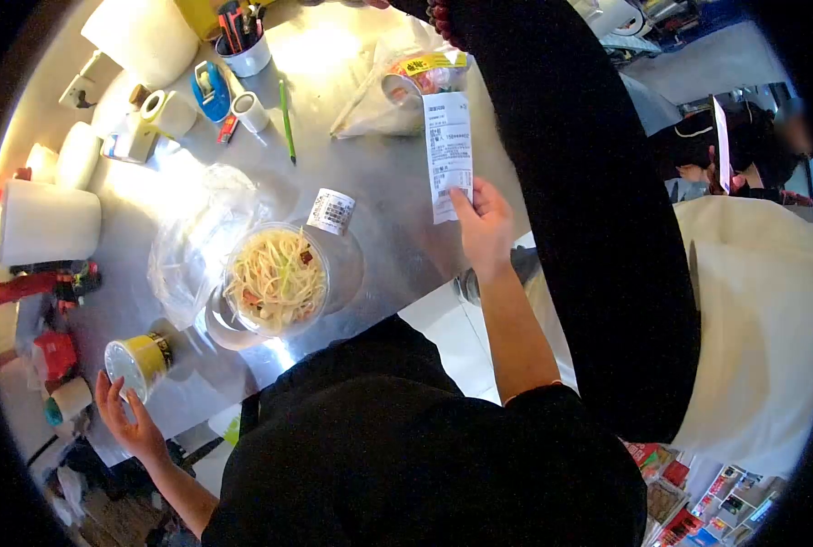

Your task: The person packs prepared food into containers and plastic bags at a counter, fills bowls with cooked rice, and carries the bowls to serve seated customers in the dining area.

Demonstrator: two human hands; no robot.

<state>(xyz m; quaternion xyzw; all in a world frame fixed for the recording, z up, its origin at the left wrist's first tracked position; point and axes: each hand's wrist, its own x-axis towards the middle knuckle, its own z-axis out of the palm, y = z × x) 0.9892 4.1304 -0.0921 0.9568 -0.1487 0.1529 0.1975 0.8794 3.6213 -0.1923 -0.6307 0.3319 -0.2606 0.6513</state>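
Note:
My right hand pinches the lower end of a long printed receipt, held up over the table's edge. My left hand is open, fingers spread, beside a yellow cup with a clear lid; whether they touch I cannot tell. Between my hands a clear round tub of noodles stands without a lid on it. A small printed label is at its upper right rim. Crumpled clear plastic lies to its left. Behind the receipt sits a clear bag with a packed container.
Along the back stand a pen cup, a blue tape dispenser, paper rolls and a green pencil. Another person's black sleeve reaches in close at my right. Farther right, someone holds a phone.

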